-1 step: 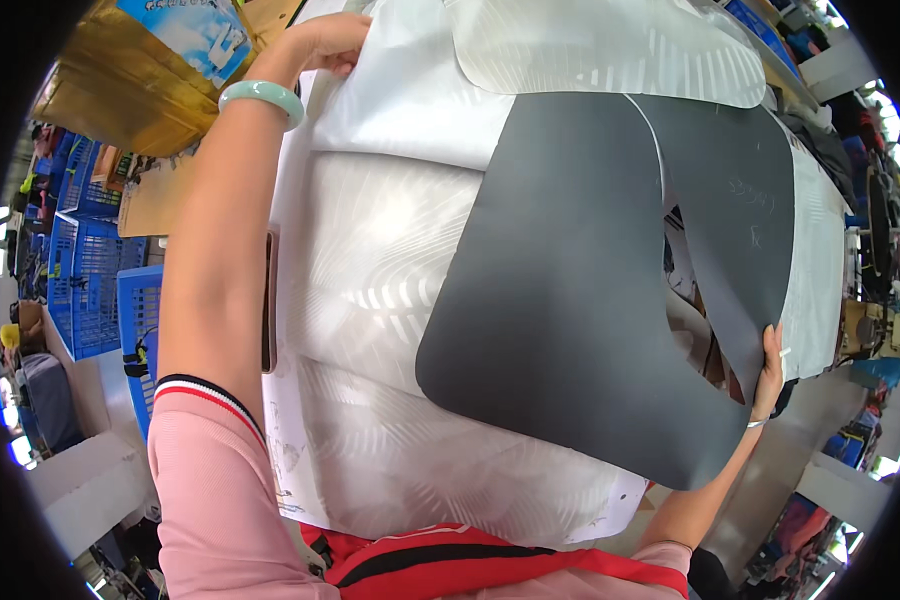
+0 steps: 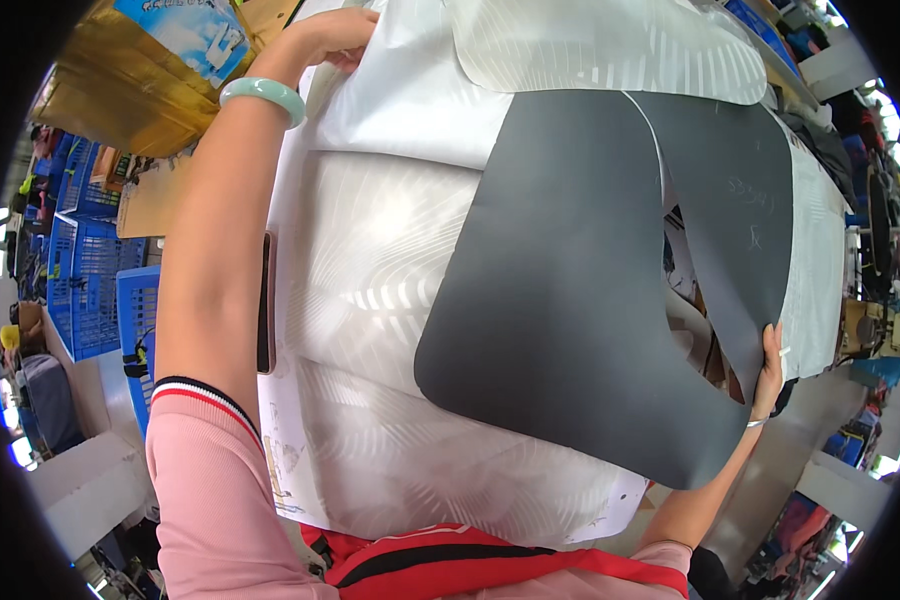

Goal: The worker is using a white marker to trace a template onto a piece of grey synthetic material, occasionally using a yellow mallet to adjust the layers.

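Observation:
A large dark grey sheet (image 2: pixel 550 260) with rounded corners and a long curved slit lies tilted over pale patterned sheeting (image 2: pixel 380 300). My right hand (image 2: pixel 772 370) grips the grey sheet's right edge, its thumb resting over the rim and the other fingers hidden behind. Faint chalk-like marks show on the part right of the slit. At the far left, my left hand (image 2: pixel 335 38) has its fingers curled at the edge of a glossy white sheet (image 2: pixel 410 100), closed on it; the fingertips are partly hidden. A translucent patterned piece (image 2: pixel 610 50) overlaps the grey sheet's far edge.
Left of the table are blue plastic crates (image 2: pixel 90 280) and a golden-brown bag (image 2: pixel 130 80) with a blue picture. A phone-like flat object (image 2: pixel 267 300) stands by the table's left edge, next to my arm. Dark cloth (image 2: pixel 820 155) hangs at the far right.
My left hand and the white sheet's edge have shifted very slightly. The grey sheet and my right hand stay practically in place.

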Demonstrator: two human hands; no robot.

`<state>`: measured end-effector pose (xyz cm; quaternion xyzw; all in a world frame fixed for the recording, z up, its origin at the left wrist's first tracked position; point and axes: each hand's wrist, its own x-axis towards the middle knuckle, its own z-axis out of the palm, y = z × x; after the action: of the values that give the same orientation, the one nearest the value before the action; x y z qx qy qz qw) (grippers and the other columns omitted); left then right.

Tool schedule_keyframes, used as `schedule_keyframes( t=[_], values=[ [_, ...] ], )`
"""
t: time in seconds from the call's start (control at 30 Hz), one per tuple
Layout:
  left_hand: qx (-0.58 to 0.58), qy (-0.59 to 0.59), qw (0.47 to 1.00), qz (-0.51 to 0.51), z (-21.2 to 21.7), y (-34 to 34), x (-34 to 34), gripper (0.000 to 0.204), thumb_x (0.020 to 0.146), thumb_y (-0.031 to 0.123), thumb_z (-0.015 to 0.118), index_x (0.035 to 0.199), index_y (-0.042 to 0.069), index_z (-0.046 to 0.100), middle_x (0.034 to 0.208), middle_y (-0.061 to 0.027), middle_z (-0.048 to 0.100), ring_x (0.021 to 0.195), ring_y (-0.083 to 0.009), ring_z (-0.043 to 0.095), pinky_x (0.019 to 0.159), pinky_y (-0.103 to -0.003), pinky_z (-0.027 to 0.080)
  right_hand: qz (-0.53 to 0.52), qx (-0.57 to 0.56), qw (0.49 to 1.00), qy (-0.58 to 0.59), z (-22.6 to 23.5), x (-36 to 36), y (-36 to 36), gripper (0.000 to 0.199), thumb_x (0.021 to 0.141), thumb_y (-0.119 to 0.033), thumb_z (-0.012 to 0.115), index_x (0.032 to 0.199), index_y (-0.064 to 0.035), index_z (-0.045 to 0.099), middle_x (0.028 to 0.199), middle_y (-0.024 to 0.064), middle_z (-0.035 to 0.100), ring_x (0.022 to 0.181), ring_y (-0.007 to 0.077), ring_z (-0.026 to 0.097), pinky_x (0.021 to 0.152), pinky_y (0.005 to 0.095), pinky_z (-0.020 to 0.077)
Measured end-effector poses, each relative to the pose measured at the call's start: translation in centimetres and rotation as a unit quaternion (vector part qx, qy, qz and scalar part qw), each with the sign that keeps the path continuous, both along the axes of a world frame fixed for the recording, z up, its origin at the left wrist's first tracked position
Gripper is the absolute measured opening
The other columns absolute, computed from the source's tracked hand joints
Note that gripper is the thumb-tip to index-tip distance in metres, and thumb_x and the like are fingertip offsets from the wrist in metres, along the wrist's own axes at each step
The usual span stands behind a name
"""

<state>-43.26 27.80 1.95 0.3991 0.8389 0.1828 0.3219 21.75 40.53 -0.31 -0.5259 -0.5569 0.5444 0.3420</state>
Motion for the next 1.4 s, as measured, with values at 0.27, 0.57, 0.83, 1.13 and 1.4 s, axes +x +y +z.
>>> schedule_keyframes(
  t=[0.27, 0.57, 0.83, 1.13, 1.4],
  values=[
    [0.148, 0.054, 0.978, -0.136, -3.1, 1.5, -4.9, 0.052, 0.087, 0.029, 0.060, 0.127, -0.003, 0.053, 0.118, -0.0166, 0.062, 0.104, -0.0241, 0.060, 0.088, -0.034, 0.046, -0.067, 0.042, 0.996, -0.047, 0.1, -2.1, -0.9, 0.041, 0.098, -0.015, 0.048, 0.132, 0.0070, 0.047, 0.149, 0.0139, 0.033, 0.136, 0.0173, 0.034, 0.112, 0.0284, 0.0238],
    [0.120, -0.029, 0.944, 0.306, 5.1, -3.2, 4.0, 0.042, 0.090, 0.044, 0.059, 0.118, 0.013, 0.060, 0.124, -0.0122, 0.056, 0.115, -0.0224, 0.050, 0.086, -0.041, 0.045, -0.022, 0.003, 0.997, -0.072, 0.8, -3.8, -0.4, 0.062, 0.095, -0.029, 0.055, 0.140, 0.0078, 0.034, 0.149, 0.0115, 0.034, 0.136, 0.0156, 0.032, 0.111, 0.0251, 0.0204],
    [0.439, 0.029, 0.891, 0.113, 1.6, -11.9, 5.2, 0.026, 0.095, 0.031, 0.057, 0.091, 0.006, 0.057, 0.068, 0.0002, 0.057, 0.051, -0.0036, 0.045, 0.046, -0.019, 0.035, -0.015, 0.055, 0.995, -0.088, -1.0, -2.6, 2.1, 0.067, 0.093, -0.034, 0.056, 0.142, 0.0063, 0.033, 0.147, 0.0117, 0.036, 0.136, 0.0163, 0.031, 0.111, 0.0247, 0.0194],
    [0.268, 0.114, 0.955, 0.051, -0.9, -6.5, 8.8, 0.027, 0.091, 0.032, 0.059, 0.087, 0.005, 0.057, 0.065, -0.0014, 0.057, 0.056, -0.0064, 0.050, 0.050, -0.024, 0.039, 0.027, 0.036, 0.999, -0.002, 1.9, -6.8, -2.1, 0.056, 0.095, -0.029, 0.051, 0.140, 0.0031, 0.039, 0.137, 0.0087, 0.046, 0.125, 0.0159, 0.042, 0.106, 0.0237, 0.0269],
    [0.127, 0.055, 0.979, 0.148, -1.7, 2.3, 5.5, 0.043, 0.089, 0.043, 0.055, 0.096, 0.001, 0.062, 0.089, -0.0173, 0.067, 0.083, -0.0289, 0.064, 0.078, -0.040, 0.048, -0.041, 0.020, 0.998, 0.045, 3.9, -4.2, -4.5, 0.055, 0.095, -0.024, 0.052, 0.140, 0.0045, 0.037, 0.137, 0.0085, 0.046, 0.123, 0.0153, 0.044, 0.105, 0.0244, 0.0293]
  ],
)
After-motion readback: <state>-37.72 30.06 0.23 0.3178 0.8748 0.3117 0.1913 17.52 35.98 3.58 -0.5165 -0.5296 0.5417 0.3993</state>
